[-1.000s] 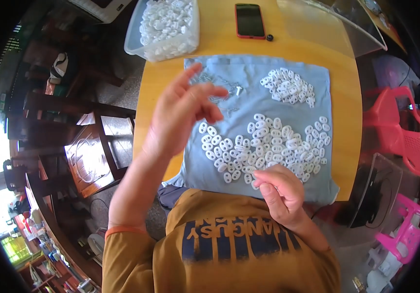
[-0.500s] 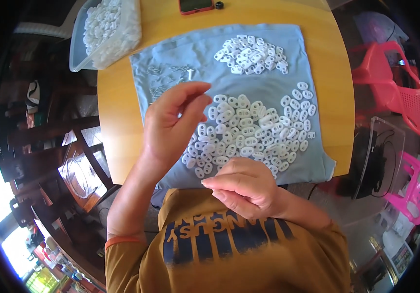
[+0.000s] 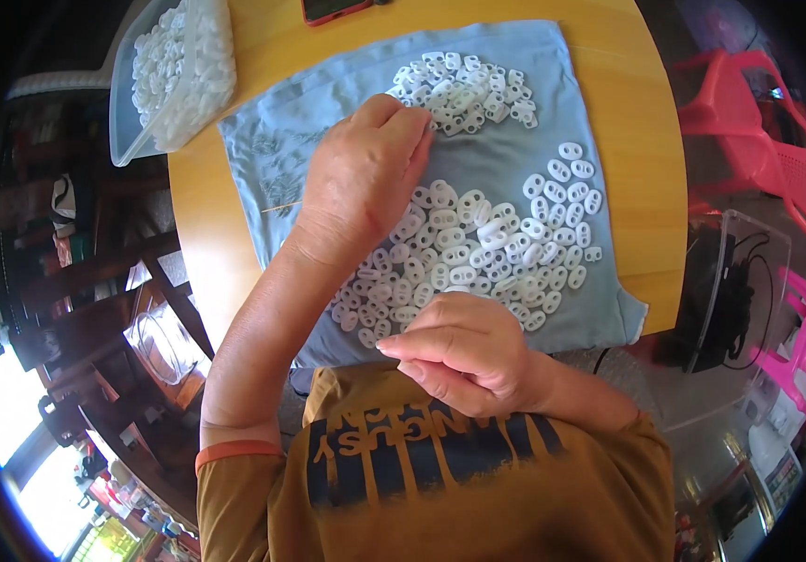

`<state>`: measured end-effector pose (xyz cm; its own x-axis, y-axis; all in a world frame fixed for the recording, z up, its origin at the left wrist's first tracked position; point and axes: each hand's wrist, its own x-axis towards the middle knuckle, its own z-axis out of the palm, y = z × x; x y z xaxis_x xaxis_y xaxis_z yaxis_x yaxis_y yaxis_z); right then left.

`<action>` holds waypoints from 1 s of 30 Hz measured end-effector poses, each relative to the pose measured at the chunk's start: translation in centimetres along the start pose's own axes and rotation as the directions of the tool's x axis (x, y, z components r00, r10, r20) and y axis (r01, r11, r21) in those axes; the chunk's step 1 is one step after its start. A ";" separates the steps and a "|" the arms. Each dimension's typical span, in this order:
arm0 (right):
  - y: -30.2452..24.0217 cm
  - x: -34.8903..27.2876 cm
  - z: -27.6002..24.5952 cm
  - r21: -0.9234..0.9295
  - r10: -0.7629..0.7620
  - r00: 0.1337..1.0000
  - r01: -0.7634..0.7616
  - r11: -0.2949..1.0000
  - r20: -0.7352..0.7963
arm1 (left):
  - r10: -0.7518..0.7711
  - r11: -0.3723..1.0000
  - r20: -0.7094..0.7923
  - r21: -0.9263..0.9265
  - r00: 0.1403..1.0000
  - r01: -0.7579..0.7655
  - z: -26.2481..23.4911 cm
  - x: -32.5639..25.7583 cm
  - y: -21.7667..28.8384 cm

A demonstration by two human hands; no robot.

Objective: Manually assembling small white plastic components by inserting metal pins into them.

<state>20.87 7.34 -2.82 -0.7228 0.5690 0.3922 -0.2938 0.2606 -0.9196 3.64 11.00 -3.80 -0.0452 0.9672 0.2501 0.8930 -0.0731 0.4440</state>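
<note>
My left hand (image 3: 367,169) reaches over the blue cloth (image 3: 375,70), its fingers curled, with the fingertips at the left edge of a pile of small white two-holed plastic pieces (image 3: 468,94). What it pinches, if anything, is hidden beneath the knuckles. Close to my body, my right hand (image 3: 464,351) is closed, thumb and fingers pressed together; anything inside cannot be made out. Just beyond it spreads a larger heap of white oval two-holed pieces (image 3: 459,251). Left of my left hand lie several thin metal pins (image 3: 277,155) on the cloth.
A clear plastic tub (image 3: 131,126) full of white pieces stands at the table's far left. At the far edge lies a red-edged phone (image 3: 333,7). The wooden table (image 3: 202,225) shows around the cloth. Red (image 3: 763,136) and pink (image 3: 805,351) plastic chairs stand to the right.
My left hand has moved forward and right, from above the near heap to the far pile's edge, covering a white T-shaped piece's spot. My right hand stays nearly still. The view has shifted slightly.
</note>
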 end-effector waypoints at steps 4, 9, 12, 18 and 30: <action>-0.1 -0.2 0.1 -0.015 0.016 1.000 -0.016 1.000 0.020 | 0.037 0.999 -0.018 0.005 0.999 -0.037 0.1 -0.3 -0.2; -0.2 -0.1 0.6 -0.028 -0.020 0.999 0.021 0.999 0.037 | 0.018 1.000 -0.059 -0.023 0.998 -0.020 0.2 -0.1 -0.6; -0.4 -0.2 0.8 -0.024 -0.002 0.999 0.004 1.000 0.045 | 0.012 1.000 0.035 0.028 0.999 -0.013 -0.3 0.2 -1.0; -1.0 -0.4 0.7 -0.094 0.030 0.999 -0.027 0.995 0.035 | 0.034 0.998 0.003 -0.049 0.999 -0.034 -0.7 0.8 -1.4; -2.9 2.4 -2.7 -0.062 0.191 0.956 -0.210 0.976 -0.223 | -0.201 -0.013 0.562 -0.821 0.802 0.571 -6.4 -4.7 4.1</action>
<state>21.65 10.02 0.84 -0.6076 0.7677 0.2037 -0.0960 0.1836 -0.9783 4.60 4.60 2.34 0.0354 0.9275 -0.3721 -0.4052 0.3537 0.8430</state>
